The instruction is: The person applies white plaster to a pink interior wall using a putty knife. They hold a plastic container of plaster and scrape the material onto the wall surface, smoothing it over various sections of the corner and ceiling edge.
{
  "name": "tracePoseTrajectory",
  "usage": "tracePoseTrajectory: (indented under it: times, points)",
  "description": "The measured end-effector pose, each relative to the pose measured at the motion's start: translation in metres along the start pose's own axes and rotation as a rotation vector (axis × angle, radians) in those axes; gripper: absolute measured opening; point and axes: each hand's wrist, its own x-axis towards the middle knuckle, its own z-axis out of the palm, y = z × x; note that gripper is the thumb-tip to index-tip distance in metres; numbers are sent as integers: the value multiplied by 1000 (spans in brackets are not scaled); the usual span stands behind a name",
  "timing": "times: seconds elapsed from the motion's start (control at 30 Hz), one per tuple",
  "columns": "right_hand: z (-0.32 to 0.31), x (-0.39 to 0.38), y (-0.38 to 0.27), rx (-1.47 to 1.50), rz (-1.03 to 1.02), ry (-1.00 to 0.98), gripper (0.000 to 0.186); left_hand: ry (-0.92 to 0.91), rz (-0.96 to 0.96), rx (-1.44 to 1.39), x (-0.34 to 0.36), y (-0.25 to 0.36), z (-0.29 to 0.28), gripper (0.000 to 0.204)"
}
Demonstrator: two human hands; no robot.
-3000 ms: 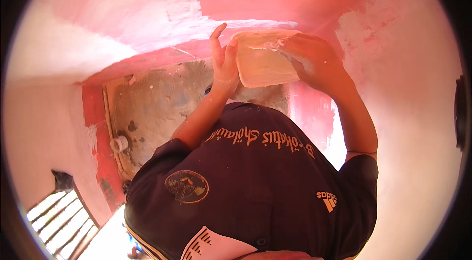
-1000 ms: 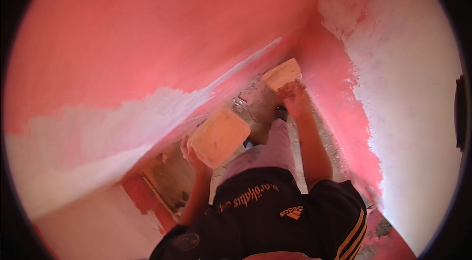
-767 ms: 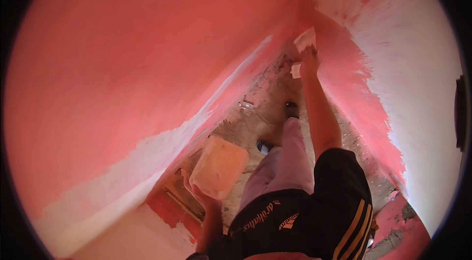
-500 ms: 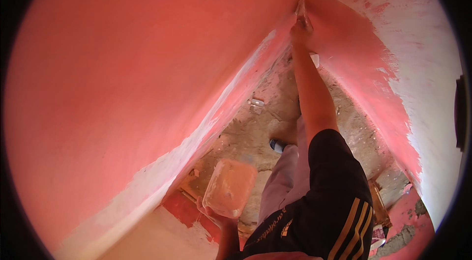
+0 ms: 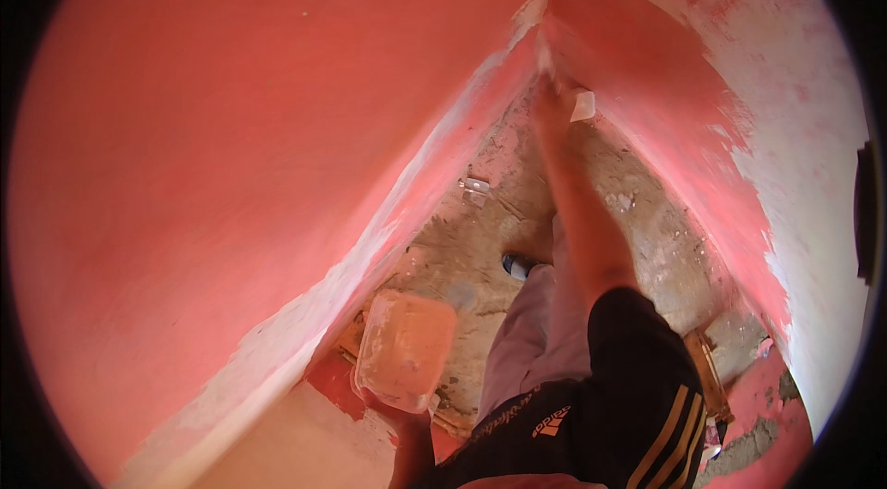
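Head view: a plastic tub (image 5: 405, 350) of pink paint is gripped from below by the left hand (image 5: 399, 413) at 7 o'clock. A brush (image 5: 545, 59) is clamped in the right hand (image 5: 552, 101) at 12 o'clock and pressed into the corner of the pink wall (image 5: 277, 119).

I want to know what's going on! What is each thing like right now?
Right hand: raised, pressed into the wall corner.
Left hand: holding the plastic tub from below.
Plastic tub: open, smeared pink.
Left wall: mostly painted pink.
Right wall: partly painted, white patches.
Floor: bare, dirty.
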Motion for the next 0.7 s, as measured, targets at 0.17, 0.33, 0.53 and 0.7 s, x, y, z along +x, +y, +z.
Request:
tracePoseTrajectory:
  times: [0.17,0.33,0.53,0.7]
  points:
    - [29,6,-29,-28,52,25,27,78,-181,-518,-1,5,4,57]
    - [60,-195,24,245,-134,-342,24,62,-26,-44,11,44,17,54]
    - [40,-51,66,21,229,-128,23,70,-55,-214,5,7,-1,60]
    - [19,86,48,318,-12,-25,22,-23,-191,-127,0,2,18,57]
